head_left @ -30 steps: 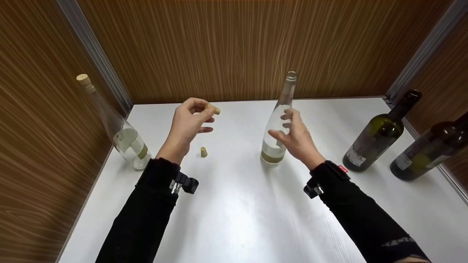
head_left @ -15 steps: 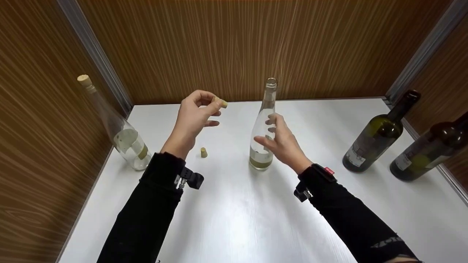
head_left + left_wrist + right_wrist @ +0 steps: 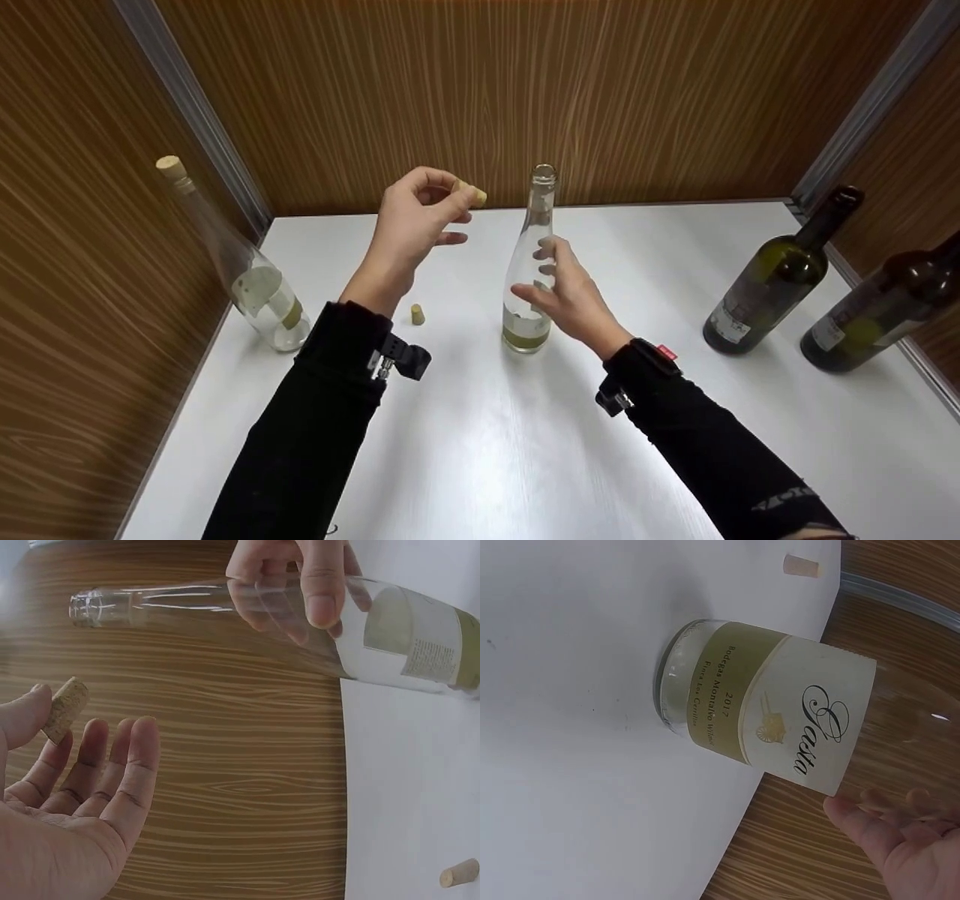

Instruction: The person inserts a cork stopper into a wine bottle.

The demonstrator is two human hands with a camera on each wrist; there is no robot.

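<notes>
Clear glass bottle (image 3: 529,270), empty and uncorked, stands upright on the white table (image 3: 480,450). Its label is cream over an olive band near the base, printed "2017" in the right wrist view. My right hand (image 3: 566,292) grasps its body, fingers and thumb curled round the glass. My left hand (image 3: 416,221) is raised left of the bottle's neck and pinches a pale cork (image 3: 474,195) between thumb and forefinger, the other fingers loose. The cork sits just left of the open mouth, apart from it. A second cork (image 3: 418,314) stands on the table left of the bottle's base.
</notes>
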